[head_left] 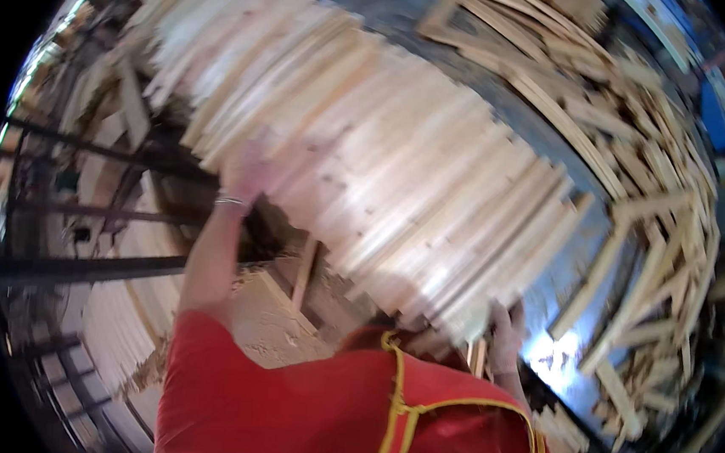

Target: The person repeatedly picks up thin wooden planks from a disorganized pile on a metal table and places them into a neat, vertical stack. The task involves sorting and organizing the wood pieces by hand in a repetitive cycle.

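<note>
Many pale wooden strips (385,160) lie side by side in a long row slanting from the far left toward the near right. At the near ends on the left, my left hand (246,170) rests against the strips, a thin band around its wrist. Its fingers are smeared and blend with the wood, so their grip cannot be made out. My right hand (505,336) is at the row's near right end, beside the last strips. Its fingers point forward and look apart, with nothing plainly held in them.
A smooth bluish-grey tabletop (371,6) shows beyond the row. Loose offcuts and sticks (640,163) are heaped along the right. Dark metal bars (103,270) stand at left, near light boards (116,331). Sawdust and scraps (274,326) lie below the row.
</note>
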`<control>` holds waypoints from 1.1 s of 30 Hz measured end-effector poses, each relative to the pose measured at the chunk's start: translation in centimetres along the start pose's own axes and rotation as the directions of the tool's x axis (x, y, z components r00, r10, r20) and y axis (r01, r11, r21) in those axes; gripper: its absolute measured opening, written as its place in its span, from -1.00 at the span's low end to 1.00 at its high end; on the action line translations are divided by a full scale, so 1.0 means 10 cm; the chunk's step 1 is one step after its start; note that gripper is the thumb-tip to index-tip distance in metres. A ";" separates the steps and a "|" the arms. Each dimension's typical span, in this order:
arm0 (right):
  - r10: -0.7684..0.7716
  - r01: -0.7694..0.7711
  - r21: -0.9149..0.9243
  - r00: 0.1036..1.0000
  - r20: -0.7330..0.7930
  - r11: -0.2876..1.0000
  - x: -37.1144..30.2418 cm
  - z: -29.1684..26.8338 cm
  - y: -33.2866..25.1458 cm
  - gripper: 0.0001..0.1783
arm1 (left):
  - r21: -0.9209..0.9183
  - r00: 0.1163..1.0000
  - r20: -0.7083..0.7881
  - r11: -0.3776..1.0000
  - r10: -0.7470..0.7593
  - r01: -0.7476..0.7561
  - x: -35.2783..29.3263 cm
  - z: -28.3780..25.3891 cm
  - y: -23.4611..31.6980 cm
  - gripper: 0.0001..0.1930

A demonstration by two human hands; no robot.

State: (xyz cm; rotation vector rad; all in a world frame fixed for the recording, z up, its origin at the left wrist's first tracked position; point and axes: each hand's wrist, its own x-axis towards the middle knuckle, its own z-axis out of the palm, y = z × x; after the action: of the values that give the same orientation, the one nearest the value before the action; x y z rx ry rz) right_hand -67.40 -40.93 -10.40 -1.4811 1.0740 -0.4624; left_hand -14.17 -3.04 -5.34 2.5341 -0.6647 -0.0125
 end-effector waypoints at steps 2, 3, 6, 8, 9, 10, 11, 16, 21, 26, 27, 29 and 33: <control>0.146 -0.158 0.123 0.984 0.102 0.980 0.04 -0.06 -0.17 -0.25 | 0.485 0.987 -0.086 0.871 0.135 -0.078 0.07 0.00 -0.08 -0.32; 0.194 -0.196 0.039 0.980 0.050 0.980 0.13 -0.12 -0.27 -0.23 | 0.533 0.999 -0.016 0.846 -0.034 0.037 0.09 -0.01 -0.07 -0.27; 0.179 -0.180 -0.307 0.983 -0.032 0.935 0.51 -0.21 -0.52 -0.07 | 0.581 0.984 -0.177 0.809 0.021 0.087 -0.11 0.05 0.12 -0.24; 0.168 -0.118 -0.457 0.983 0.072 0.881 0.76 -0.20 -0.62 0.11 | 0.539 0.920 -0.365 0.838 0.143 0.084 -0.44 0.22 0.42 -0.24; 0.221 -0.109 -0.557 0.966 0.137 0.823 0.86 -0.17 -0.64 0.16 | 0.460 0.910 -0.413 0.869 0.028 0.182 -0.69 0.30 0.58 -0.23; 0.240 -0.094 -0.667 0.962 0.131 0.739 0.94 -0.16 -0.66 0.21 | 0.379 0.861 -0.508 0.906 0.032 0.190 -0.98 0.41 0.76 -0.22; 0.241 -0.035 -0.759 0.957 0.162 0.650 0.99 -0.14 -0.66 0.27 | 0.118 0.838 -0.526 0.963 -0.145 0.241 -1.31 0.56 0.95 -0.18; 0.206 -0.047 -0.498 0.941 0.269 0.866 1.15 -0.26 -0.61 0.31 | -0.813 0.384 0.452 -0.196 -0.805 0.548 -2.30 1.39 1.83 -0.27; 0.044 0.019 -0.407 0.989 0.144 0.913 1.47 -0.53 -0.56 0.19 | -0.700 0.446 0.622 -0.201 -0.643 0.685 -2.76 1.42 2.42 -0.43; -0.068 0.107 -0.351 0.990 0.122 0.930 1.87 -0.84 -0.53 -0.05 | 0.119 0.497 0.848 0.980 -0.185 0.163 -2.64 1.06 2.72 -0.58; -0.022 0.072 -0.281 0.984 0.178 0.957 1.93 -0.90 -0.55 -0.07 | 0.161 0.538 0.829 0.987 -0.152 0.030 -2.41 0.98 2.74 -0.59; 0.007 0.054 -0.278 0.977 0.213 0.959 2.05 -0.99 -0.62 -0.10 | 0.103 0.693 0.675 0.963 -0.253 0.250 -1.85 1.02 2.87 -0.50; 0.125 0.111 -0.687 0.951 0.284 0.719 2.16 -1.08 -0.81 -0.12 | 0.026 0.865 0.371 0.935 -0.338 0.355 -0.92 1.57 3.42 -0.29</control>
State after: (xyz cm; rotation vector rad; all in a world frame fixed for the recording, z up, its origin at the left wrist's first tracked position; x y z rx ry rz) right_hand -62.36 -65.65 -6.63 -2.1289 1.0400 0.2402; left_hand -40.00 -31.86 -3.42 2.5957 -0.3239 -0.6407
